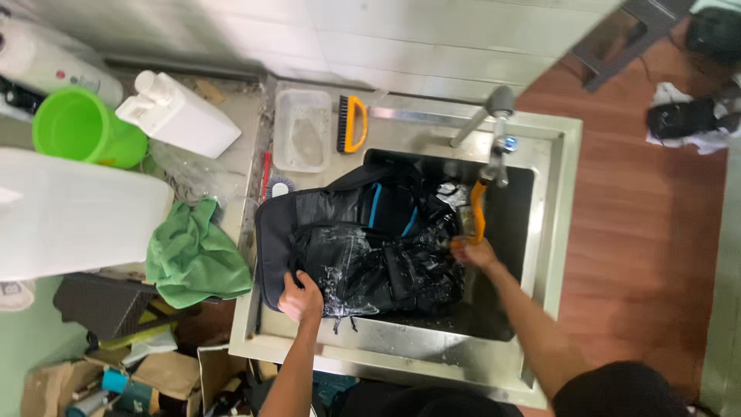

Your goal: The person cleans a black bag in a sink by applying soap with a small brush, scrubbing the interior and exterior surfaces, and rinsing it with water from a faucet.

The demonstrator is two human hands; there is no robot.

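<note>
**Scrubbing a wet backpack in the sink**

While our left hand (301,297) clamps down on the near-left corner of the black backpack (363,247), fingers closed on the fabric, our right hand (472,251) grips an orange-handled brush (473,216) at its far-right end. Soapy, it lies across the steel sink (556,201), long axis left to right between both hands, under the tap (494,131).
</note>
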